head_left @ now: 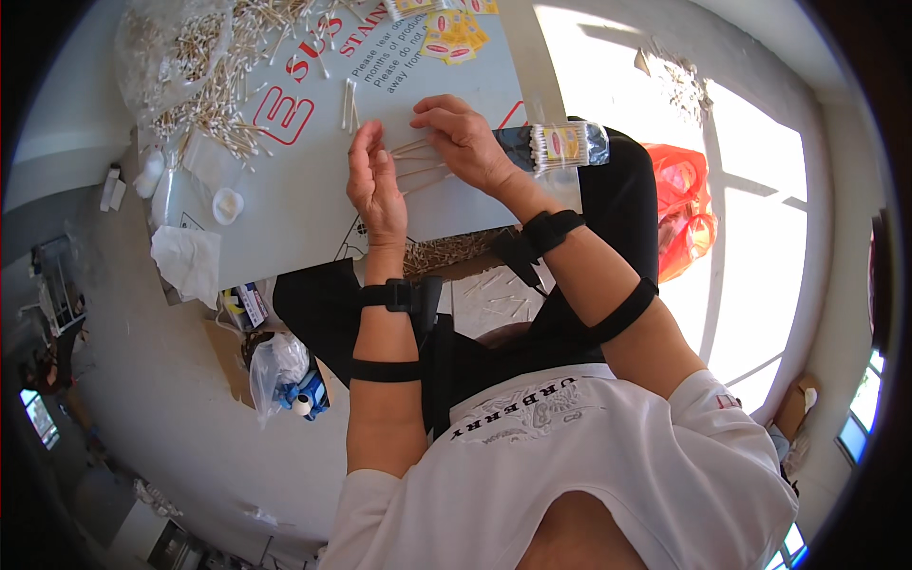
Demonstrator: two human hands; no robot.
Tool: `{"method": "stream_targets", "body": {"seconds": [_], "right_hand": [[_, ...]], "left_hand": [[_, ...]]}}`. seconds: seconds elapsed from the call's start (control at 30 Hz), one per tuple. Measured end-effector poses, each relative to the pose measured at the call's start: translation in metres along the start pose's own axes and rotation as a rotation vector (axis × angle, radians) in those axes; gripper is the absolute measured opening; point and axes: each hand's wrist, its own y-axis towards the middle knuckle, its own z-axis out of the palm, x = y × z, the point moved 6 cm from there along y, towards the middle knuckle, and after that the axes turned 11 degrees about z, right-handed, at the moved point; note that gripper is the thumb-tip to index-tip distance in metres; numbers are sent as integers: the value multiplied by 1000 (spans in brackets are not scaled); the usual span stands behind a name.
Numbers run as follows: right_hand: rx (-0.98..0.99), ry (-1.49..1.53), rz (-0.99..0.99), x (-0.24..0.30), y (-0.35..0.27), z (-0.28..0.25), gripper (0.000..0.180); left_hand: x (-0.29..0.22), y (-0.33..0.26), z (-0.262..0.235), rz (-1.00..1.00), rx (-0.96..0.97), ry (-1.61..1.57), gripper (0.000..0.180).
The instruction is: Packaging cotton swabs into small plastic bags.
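Observation:
Several thin cotton swabs point(424, 172) stretch between my two hands just above the grey printed board point(332, 214). My right hand point(467, 144) curls over their right ends, its index finger and thumb bent toward the left. Across from it, my left hand point(376, 190) stands on edge with fingers stretched upward and its palm turned to the swabs' other ends. Whether the left palm touches them is hard to see. To the right of my right wrist lies a clear pack of cotton swabs point(562, 145) with a yellow label. A few loose swabs point(350, 106) rest beyond my left fingertips.
A big heap of loose swabs point(204, 119) spills from a plastic bag at the far left. Yellow labels point(453, 38) lie at the far edge. A small white cup point(227, 205) and a crumpled tissue point(186, 263) sit near the left edge. A red bag point(682, 211) is on the floor.

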Motion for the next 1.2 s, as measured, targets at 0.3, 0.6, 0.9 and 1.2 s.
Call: {"method": "stream_targets", "body": {"seconds": [0.3, 0.6, 0.9, 1.2], "right_hand": [[165, -397, -158, 2, -11, 3, 18], [-81, 194, 80, 4, -36, 14, 26], [-37, 209, 159, -3, -29, 5, 18], [-29, 12, 181, 2, 23, 2, 24]], "left_hand": [[-12, -10, -6, 140, 216, 541, 34], [-11, -28, 13, 47, -39, 138, 40], [-6, 43, -27, 161, -62, 936, 35], [18, 83, -2, 39, 356, 1137, 17]]}}
